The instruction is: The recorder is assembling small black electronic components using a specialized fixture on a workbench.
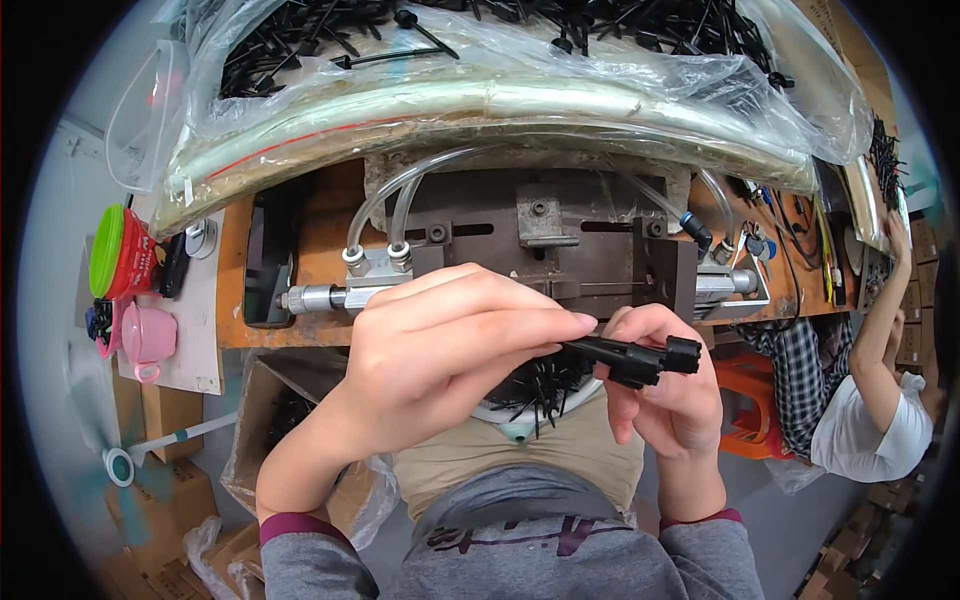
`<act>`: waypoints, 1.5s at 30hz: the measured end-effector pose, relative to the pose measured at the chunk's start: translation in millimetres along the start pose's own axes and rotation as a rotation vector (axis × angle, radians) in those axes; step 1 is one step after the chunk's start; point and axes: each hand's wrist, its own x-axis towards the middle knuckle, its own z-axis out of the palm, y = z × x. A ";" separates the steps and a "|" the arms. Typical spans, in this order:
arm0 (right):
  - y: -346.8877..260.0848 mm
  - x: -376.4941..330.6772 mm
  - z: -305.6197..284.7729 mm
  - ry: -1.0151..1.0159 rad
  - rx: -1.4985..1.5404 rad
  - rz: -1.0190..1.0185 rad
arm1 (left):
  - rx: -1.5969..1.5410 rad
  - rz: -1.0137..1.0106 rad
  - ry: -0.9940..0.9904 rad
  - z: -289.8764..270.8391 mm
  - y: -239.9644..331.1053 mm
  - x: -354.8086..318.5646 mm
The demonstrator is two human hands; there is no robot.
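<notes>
— Two hands meet at mid-frame, below the counter (300, 250). What lies behind them?

— Largest first: a clear bag (500, 90) of black parts fills the upper frame, then a rusty metal press (560, 250) with clear hoses on the counter. At the left of the frame stand a red tub (125, 255) with a green lid and a pink cup (150, 335). At the right edge another person (880, 400) reaches up.

— And the part itself?

— A black connector (640, 360), right of centre. Its long axis runs nearly level, dipping slightly to the right, with a ribbed cap at the right end.

— Which hand is nearer?

— Both touch it. The left hand (450, 350) comes in from the left, fingers (560, 325) closed over the slim left end. The right hand (670, 400) sits below and behind it, fingers curled round the thicker body near the cap.

— How does it look?

— Matte black plastic, slender on the left, stepping up to a knurled collar. A bowl (540, 395) of similar pieces sits on the lap just under it.
</notes>
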 end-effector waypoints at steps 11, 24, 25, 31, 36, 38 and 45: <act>-2.6 -2.8 -5.9 -0.029 -0.227 -0.122 | -0.037 -0.053 -0.106 -4.7 -0.6 -10.5; 24.7 -4.1 -7.9 -0.024 -1.650 -0.563 | 0.381 -0.022 0.168 -31.6 2.2 -18.5; 31.0 -2.8 -9.4 -0.027 -1.691 -0.555 | 0.449 -0.015 0.182 -31.8 4.5 -19.2; 40.8 10.1 -8.8 -0.065 -1.996 -0.664 | 0.516 -0.016 0.179 -32.8 16.2 -24.0; 32.5 11.7 9.3 -0.083 -2.131 -0.568 | 0.482 0.023 0.256 -31.8 11.4 -27.1; 31.7 11.7 10.4 -0.085 -2.135 -0.539 | 0.411 0.021 0.238 -28.9 10.0 -28.0; 16.8 9.8 12.3 -0.096 -1.593 -0.497 | 0.484 0.063 0.083 -22.3 15.8 -28.0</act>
